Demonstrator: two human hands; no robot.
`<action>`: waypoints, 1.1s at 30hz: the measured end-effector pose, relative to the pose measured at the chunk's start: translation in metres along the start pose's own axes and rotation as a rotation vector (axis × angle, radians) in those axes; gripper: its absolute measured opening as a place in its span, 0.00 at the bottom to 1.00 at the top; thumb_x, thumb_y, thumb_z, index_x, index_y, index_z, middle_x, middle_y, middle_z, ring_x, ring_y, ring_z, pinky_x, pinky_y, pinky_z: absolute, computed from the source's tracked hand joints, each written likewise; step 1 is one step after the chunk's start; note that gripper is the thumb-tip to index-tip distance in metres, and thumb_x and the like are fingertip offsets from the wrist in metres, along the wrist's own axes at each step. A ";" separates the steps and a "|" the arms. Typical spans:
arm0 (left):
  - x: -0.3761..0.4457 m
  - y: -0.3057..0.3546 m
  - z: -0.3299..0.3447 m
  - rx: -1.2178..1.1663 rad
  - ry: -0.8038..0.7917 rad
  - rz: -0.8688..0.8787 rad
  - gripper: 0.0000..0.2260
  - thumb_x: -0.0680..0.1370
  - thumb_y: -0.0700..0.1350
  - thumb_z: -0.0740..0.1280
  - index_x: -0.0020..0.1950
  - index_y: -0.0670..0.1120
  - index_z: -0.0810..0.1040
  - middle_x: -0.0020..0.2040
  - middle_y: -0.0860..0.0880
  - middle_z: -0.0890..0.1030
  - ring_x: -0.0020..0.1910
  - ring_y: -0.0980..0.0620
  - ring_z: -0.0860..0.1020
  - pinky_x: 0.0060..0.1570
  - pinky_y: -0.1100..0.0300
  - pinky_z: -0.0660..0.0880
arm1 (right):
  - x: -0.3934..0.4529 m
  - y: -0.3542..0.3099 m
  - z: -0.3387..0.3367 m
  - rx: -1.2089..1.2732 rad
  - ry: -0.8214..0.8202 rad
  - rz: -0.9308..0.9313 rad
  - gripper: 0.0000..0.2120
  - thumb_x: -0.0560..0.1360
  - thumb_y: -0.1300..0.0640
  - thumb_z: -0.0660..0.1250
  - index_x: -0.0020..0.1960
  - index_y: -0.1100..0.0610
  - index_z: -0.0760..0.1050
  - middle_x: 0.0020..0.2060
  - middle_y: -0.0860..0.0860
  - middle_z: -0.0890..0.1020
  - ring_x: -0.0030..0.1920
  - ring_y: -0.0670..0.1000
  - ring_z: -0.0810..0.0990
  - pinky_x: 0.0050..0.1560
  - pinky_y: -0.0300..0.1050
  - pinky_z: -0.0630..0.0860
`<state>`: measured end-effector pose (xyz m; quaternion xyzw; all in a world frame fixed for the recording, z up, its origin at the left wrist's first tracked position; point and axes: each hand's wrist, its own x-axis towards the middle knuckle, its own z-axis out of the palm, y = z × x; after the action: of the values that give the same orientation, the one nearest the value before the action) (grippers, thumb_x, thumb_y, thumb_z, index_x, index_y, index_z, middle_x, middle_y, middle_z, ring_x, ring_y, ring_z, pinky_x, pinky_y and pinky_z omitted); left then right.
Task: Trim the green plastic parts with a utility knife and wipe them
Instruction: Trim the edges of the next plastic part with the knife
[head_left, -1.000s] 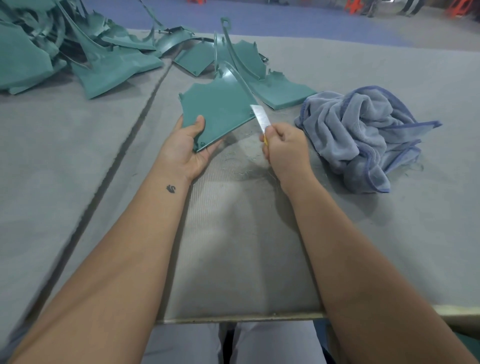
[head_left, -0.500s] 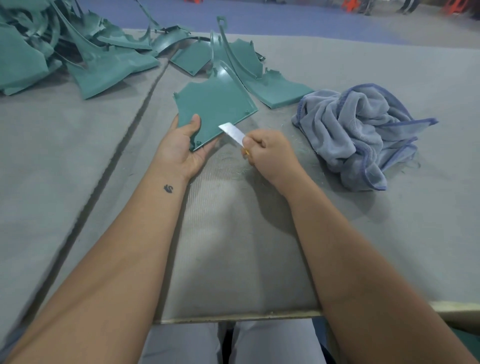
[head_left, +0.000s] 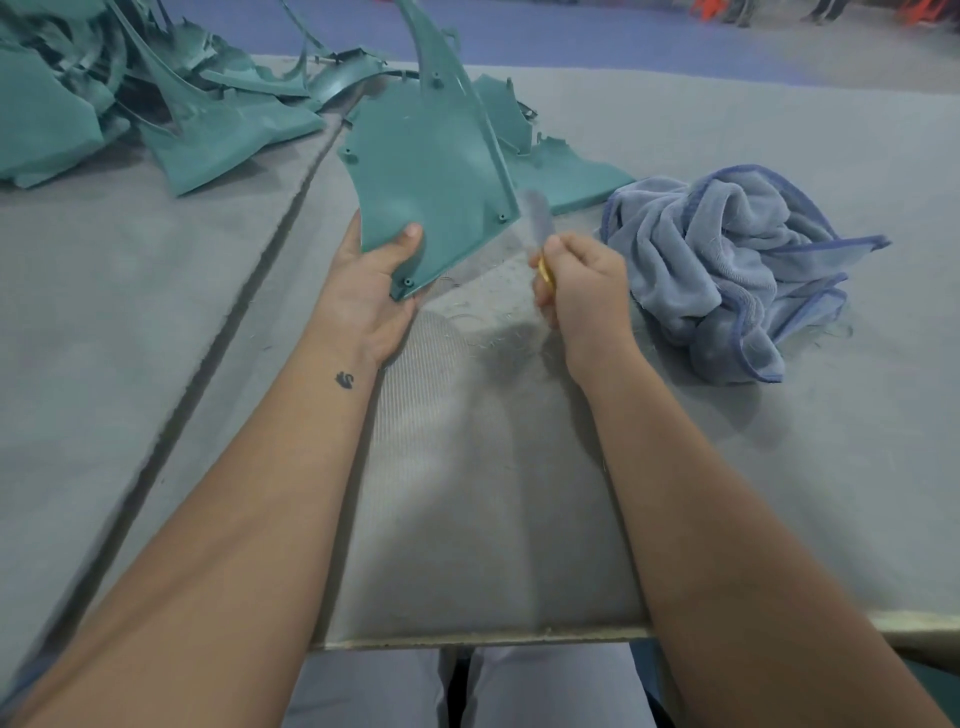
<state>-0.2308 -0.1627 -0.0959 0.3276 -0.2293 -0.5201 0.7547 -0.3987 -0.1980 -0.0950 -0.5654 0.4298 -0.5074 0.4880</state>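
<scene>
My left hand (head_left: 371, 283) grips the near corner of a green plastic panel (head_left: 431, 171), thumb on top, tilting it up off the bench (head_left: 493, 467). My right hand's (head_left: 584, 291) fingers are clamped round a utility knife (head_left: 540, 234), its blurred blade just beside the panel's right edge. A crumpled blue cloth (head_left: 737, 270) lies right of that hand; more green parts (head_left: 156, 104) are piled beyond my left.
</scene>
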 end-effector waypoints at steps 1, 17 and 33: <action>-0.001 0.001 -0.001 0.006 -0.018 0.010 0.14 0.78 0.31 0.63 0.56 0.48 0.77 0.48 0.49 0.85 0.48 0.48 0.84 0.42 0.55 0.80 | 0.000 0.000 -0.002 0.028 0.026 -0.006 0.14 0.80 0.60 0.59 0.36 0.57 0.73 0.23 0.49 0.71 0.24 0.47 0.65 0.24 0.38 0.62; -0.006 0.003 -0.001 -0.033 0.038 0.004 0.13 0.77 0.32 0.65 0.57 0.47 0.76 0.48 0.48 0.85 0.46 0.49 0.84 0.41 0.54 0.81 | 0.003 0.004 0.001 -0.027 -0.120 -0.046 0.13 0.81 0.64 0.55 0.38 0.58 0.65 0.30 0.51 0.67 0.26 0.43 0.62 0.26 0.33 0.61; -0.006 0.001 0.002 -0.096 0.014 0.000 0.11 0.78 0.32 0.63 0.59 0.44 0.76 0.53 0.43 0.82 0.49 0.46 0.83 0.43 0.54 0.81 | 0.002 0.010 0.008 -0.397 -0.256 -0.148 0.14 0.79 0.60 0.59 0.35 0.52 0.70 0.28 0.50 0.70 0.31 0.50 0.67 0.35 0.46 0.66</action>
<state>-0.2333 -0.1573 -0.0942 0.2946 -0.1986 -0.5281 0.7713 -0.3901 -0.2002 -0.1052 -0.7398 0.4130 -0.3717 0.3794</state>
